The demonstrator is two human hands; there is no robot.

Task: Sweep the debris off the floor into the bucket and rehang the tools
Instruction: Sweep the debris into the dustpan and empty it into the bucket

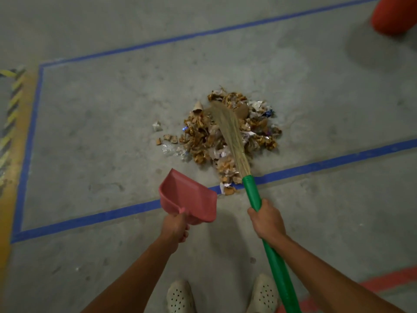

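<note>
Debris pile (230, 136) heaped ahead of both hands, right hand (267, 219) clamped on broom (228, 129), left hand (177, 227) gripping lifted dustpan (188, 196); risk: scattering scraps past an ungrounded pan lip.

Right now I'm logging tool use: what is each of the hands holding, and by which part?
Left hand grips the pink dustpan by its handle; right hand grips the broom on its green shaft.
</note>
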